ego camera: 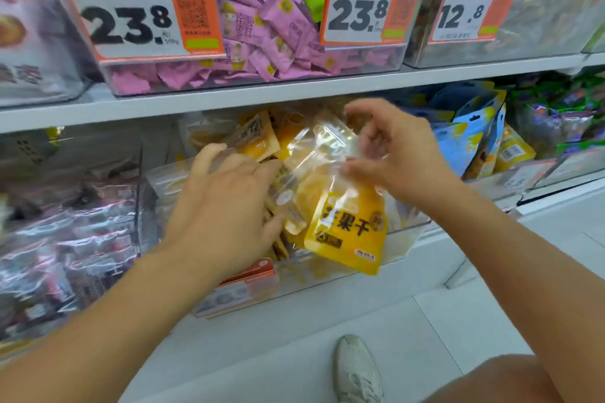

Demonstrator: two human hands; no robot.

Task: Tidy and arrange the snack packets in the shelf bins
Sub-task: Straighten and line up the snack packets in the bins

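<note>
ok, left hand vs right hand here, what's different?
The left hand lies palm down with fingers spread, pressing on the stack of yellow packets in the clear bin; the right hand pinches the clear top of one yellow mango packet. The left hand sits lower and further left; the right hand is raised, fingers curled. Both work in the same bin.

Two hands, left (226,203) and right (393,154), three price tags (140,10) above, one shoe (357,370), pink packets (278,20) uncountable
</note>
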